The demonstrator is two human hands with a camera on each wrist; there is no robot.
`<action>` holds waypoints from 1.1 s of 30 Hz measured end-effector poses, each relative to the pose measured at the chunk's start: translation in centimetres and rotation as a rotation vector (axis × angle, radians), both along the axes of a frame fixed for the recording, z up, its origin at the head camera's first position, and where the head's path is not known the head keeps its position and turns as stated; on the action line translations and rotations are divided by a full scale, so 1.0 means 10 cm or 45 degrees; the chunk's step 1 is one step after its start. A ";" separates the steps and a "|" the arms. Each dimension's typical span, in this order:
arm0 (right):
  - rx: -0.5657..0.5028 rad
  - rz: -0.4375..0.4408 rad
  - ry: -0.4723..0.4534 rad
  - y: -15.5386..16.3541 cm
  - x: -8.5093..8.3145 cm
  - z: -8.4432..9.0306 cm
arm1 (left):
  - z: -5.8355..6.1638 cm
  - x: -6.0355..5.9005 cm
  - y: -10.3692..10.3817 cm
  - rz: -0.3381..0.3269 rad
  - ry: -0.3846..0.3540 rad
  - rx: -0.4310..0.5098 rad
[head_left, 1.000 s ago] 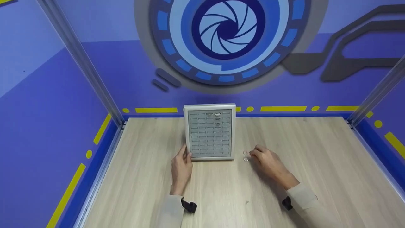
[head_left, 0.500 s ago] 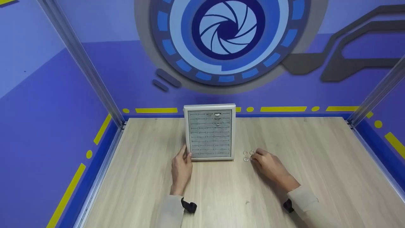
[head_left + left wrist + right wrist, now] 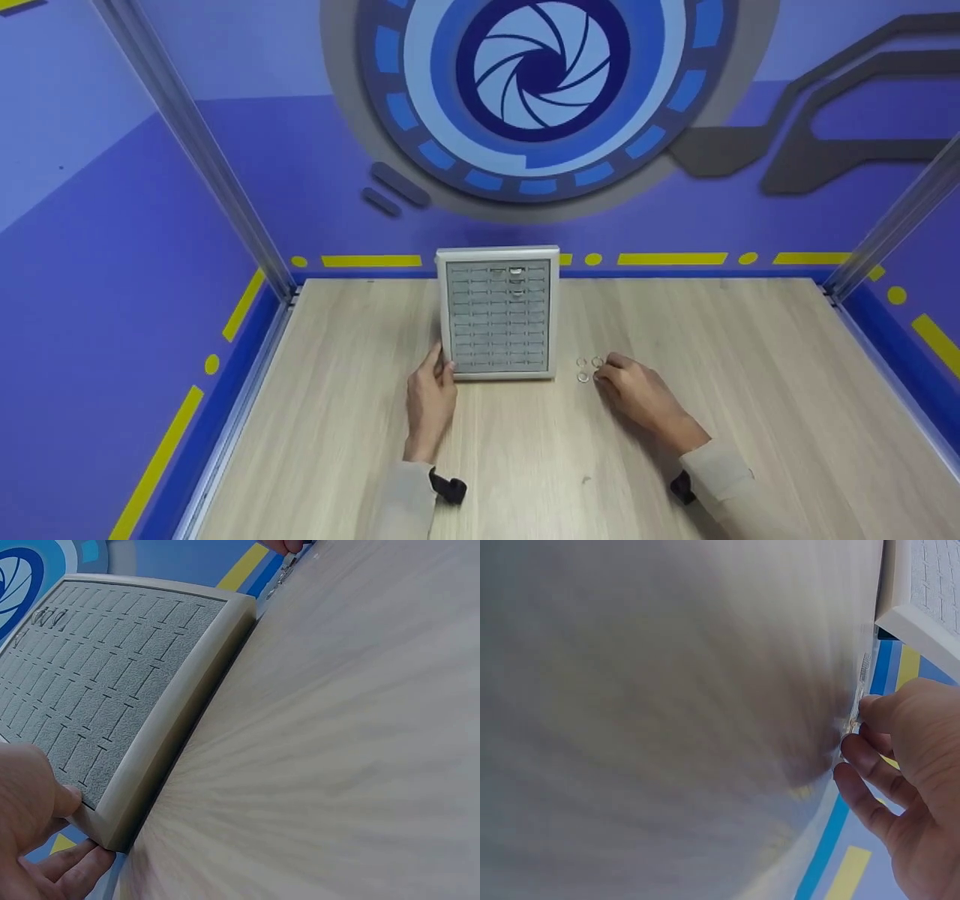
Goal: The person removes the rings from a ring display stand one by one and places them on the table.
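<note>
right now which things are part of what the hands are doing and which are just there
In use:
- ring tray, left hand holding its corner
- loose rings, right hand at them

Just there:
- wooden table
- blue wall

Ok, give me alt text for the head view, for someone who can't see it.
A person's left hand holds the lower left corner of a grey slotted ring tray on a wooden table, while the right hand touches small loose rings beside the tray.
</note>
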State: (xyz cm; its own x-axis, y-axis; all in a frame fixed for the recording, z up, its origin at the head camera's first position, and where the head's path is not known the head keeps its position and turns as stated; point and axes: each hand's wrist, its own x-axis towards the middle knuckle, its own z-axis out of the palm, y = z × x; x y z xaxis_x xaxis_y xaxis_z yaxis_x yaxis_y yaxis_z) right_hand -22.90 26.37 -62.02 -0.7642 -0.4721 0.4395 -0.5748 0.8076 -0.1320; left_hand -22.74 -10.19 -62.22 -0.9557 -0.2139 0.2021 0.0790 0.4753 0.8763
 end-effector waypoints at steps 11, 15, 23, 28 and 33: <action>-0.005 0.029 0.055 -0.02 0.01 -0.02 | -0.02 0.01 -0.02 -0.011 0.006 0.002; -0.002 0.040 0.086 -0.02 0.02 -0.02 | -0.02 0.01 -0.02 -0.006 0.005 -0.004; 0.016 0.029 0.034 -0.03 0.00 0.00 | -0.01 -0.01 -0.02 0.018 0.003 -0.019; -0.001 0.017 -0.010 -0.03 -0.01 0.03 | 0.00 -0.01 -0.02 0.021 -0.001 -0.018; -0.050 -0.004 -0.031 -0.03 -0.02 0.08 | 0.00 -0.01 -0.01 0.014 -0.017 -0.016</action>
